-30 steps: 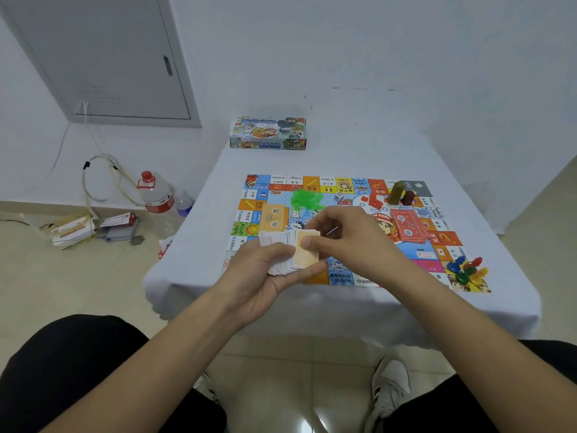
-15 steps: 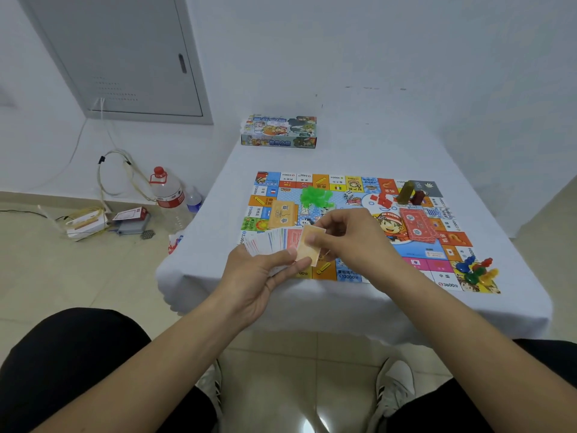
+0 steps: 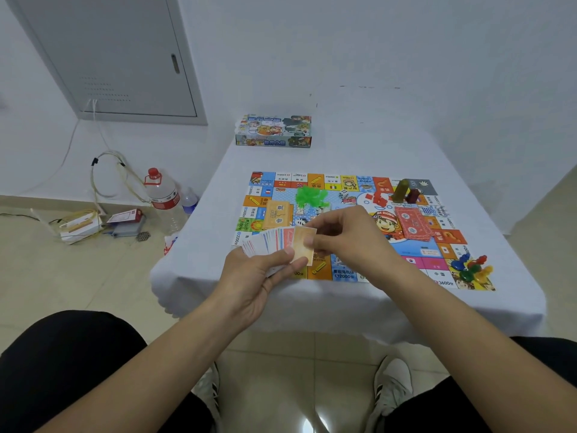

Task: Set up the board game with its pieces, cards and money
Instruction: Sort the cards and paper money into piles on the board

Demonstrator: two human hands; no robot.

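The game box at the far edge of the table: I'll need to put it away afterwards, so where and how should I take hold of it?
Grip the game box by its two short ends, coming from above with a hand on each. It lies flat with its long side facing you and nothing beside it, so both ends are probably free. It sits beyond the board, so reach over the pieces carefully.

The cards [image 3: 270,243] in the left hand [image 3: 256,276] have fanned out wider.

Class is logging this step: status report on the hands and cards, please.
Left hand holds fanned cards. Right hand pinches orange card. Board below, nothing in the way.
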